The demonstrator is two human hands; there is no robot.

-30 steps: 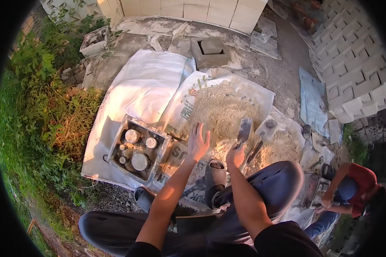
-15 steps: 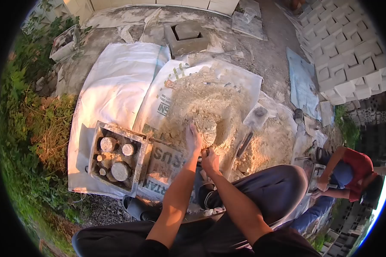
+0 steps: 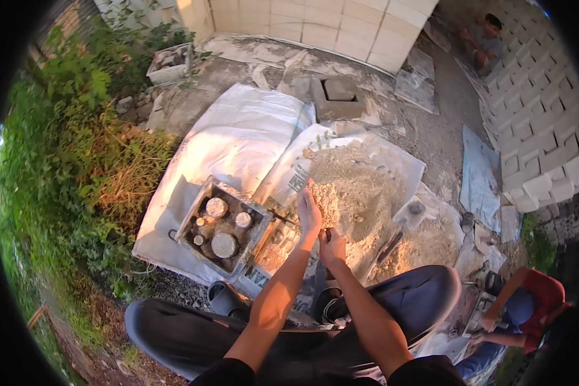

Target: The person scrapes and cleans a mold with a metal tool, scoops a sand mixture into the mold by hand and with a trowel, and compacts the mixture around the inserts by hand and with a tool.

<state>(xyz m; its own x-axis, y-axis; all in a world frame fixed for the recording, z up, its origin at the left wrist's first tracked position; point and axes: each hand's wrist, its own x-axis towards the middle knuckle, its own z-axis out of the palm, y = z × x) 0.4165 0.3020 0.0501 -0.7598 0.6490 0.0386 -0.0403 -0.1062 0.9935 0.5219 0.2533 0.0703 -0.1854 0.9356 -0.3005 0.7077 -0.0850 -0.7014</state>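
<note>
My left hand (image 3: 310,212) is cupped against the left side of a heap of crumbly mix (image 3: 326,201), fingers pressed together. Just to its right, my right hand (image 3: 332,246) is closed round the handle of a trowel, whose blade is hidden beneath the mix. Both hands are above the sack with the sandy pile (image 3: 367,186). To the left stands a square mould box (image 3: 257,241) with several round pieces inside, among them a large round one (image 3: 224,245).
A white sack (image 3: 238,128) lies behind the box. A hollow block (image 3: 338,100) and a grey board (image 3: 417,90) are farther back. A co-worker in red (image 3: 542,299) crouches at right; another person (image 3: 486,45) is at back right. Plants line the left.
Since the first frame, the open left hand has closed in against the mix, and the right hand's trowel has gone under it. The view has shifted, and a person now shows at back right.
</note>
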